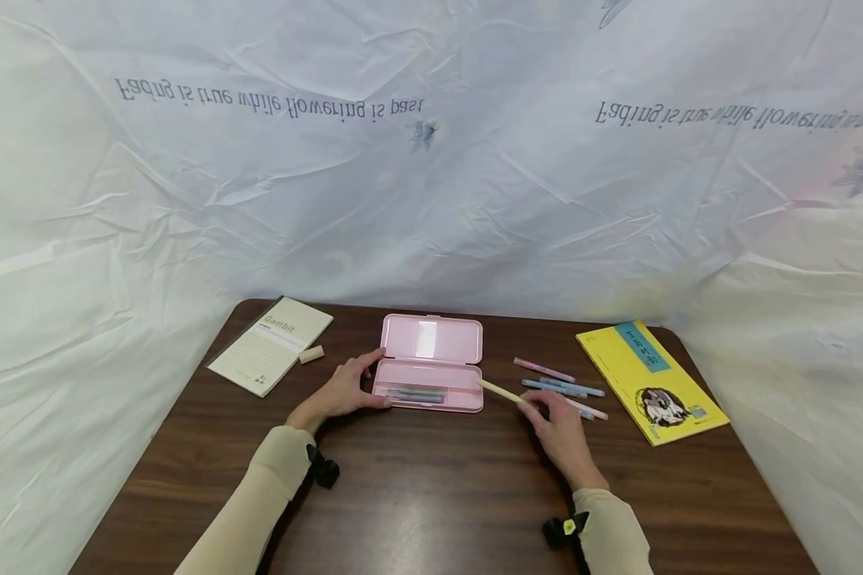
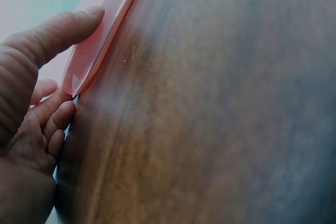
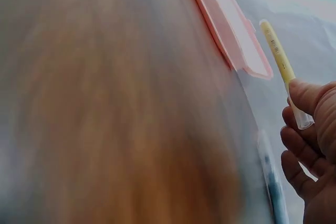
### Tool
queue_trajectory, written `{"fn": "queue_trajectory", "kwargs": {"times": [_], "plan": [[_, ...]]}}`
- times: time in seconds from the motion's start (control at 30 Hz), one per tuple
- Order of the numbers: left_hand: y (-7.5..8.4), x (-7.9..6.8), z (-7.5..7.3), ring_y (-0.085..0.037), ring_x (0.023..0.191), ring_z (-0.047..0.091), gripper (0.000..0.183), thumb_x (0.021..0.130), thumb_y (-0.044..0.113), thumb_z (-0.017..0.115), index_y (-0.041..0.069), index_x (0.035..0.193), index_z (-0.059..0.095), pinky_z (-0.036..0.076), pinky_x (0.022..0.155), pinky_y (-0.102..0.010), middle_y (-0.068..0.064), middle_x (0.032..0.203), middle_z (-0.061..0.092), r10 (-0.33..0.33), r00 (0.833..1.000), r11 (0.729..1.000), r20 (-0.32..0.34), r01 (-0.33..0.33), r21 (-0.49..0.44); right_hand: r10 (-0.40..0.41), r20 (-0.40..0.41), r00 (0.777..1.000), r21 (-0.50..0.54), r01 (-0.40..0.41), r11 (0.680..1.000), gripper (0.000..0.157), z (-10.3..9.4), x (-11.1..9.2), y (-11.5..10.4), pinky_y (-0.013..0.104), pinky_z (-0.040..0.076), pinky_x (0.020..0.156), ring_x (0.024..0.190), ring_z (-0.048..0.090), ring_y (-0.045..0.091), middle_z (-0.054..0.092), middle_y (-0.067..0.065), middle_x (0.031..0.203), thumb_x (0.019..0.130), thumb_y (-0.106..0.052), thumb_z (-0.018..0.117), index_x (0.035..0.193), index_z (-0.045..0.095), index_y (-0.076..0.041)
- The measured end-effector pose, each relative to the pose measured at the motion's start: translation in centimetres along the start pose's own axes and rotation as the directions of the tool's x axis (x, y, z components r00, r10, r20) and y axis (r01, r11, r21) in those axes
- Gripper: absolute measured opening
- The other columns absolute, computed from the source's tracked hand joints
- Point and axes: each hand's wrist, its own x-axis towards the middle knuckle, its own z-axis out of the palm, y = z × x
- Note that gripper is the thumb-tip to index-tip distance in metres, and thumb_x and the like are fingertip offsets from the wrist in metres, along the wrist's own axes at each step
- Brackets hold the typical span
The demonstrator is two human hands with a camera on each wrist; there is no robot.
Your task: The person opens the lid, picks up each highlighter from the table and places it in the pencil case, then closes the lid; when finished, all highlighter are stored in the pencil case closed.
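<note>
The yellow pen is pointing left and slightly away from the person, out of the right hand and toward the right end of the case. In the head view its far tip is showing at the case's right rim; in the right wrist view the pen is hanging above the desk, and whether the tip is touching the rim cannot be told. The right hand's fingers are pinching the pen near its clear end, thumb on one side, with the lower fingers curving loosely beneath.

The two long axes are nearly agreeing: the case is running left to right across the desk, while the pen is slanting, its tip farther from the person than its held end. The stored pens are lying along the case's length, in the left of the front part, so the yellow pen is facing them from the right.

The left hand is gripping the case's left end, thumb resting on the front wall, fingers bending round the end. The lid is lying open on the far side. The right hand is also being the nearer one to the loose pens, just beyond it.
</note>
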Motion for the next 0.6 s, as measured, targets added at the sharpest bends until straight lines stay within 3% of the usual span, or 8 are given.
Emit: {"fn": "queue_trajectory", "kwargs": {"times": [0.3,0.5,0.6], "plan": [[0.0,-0.1,0.0,-0.028,0.109,0.047,0.110,0.078,0.045,0.093,0.018,0.167,0.034,0.040,0.099,-0.050,-0.011,0.118,0.056,-0.007,1.000,1.000,0.006,0.007,0.002,-0.046,0.086,0.995,0.052,0.042,0.998,0.010,2.5,1.9,-2.7,0.047,0.053,0.082,0.089,0.066,0.020,0.073,0.002,0.094,0.091,-0.009,0.083,0.099,0.078,-0.009],[-0.3,0.0,0.0,-0.029,0.111,0.046,0.108,0.078,0.047,0.092,0.022,0.167,0.035,0.040,0.100,-0.051,-0.009,0.117,0.056,-0.018,1.000,1.000,0.004,0.018,0.002,-0.080,0.158,0.984,0.077,0.069,0.995,0.011,4.3,3.1,-4.6,0.049,0.053,0.088,0.097,0.067,0.023,0.073,0.001,0.096,0.093,-0.016,0.082,0.101,0.078,-0.010],[-0.4,0.1,0.1,-0.028,0.110,0.047,0.108,0.078,0.048,0.092,0.021,0.167,0.036,0.040,0.100,-0.052,-0.009,0.116,0.056,-0.008,1.000,1.000,0.001,0.008,0.002,-0.115,0.184,0.976,0.091,0.100,0.991,0.009,5.4,3.6,-5.5,0.045,0.053,0.084,0.091,0.063,0.021,0.070,0.000,0.092,0.092,-0.015,0.083,0.098,0.077,-0.011]]}}
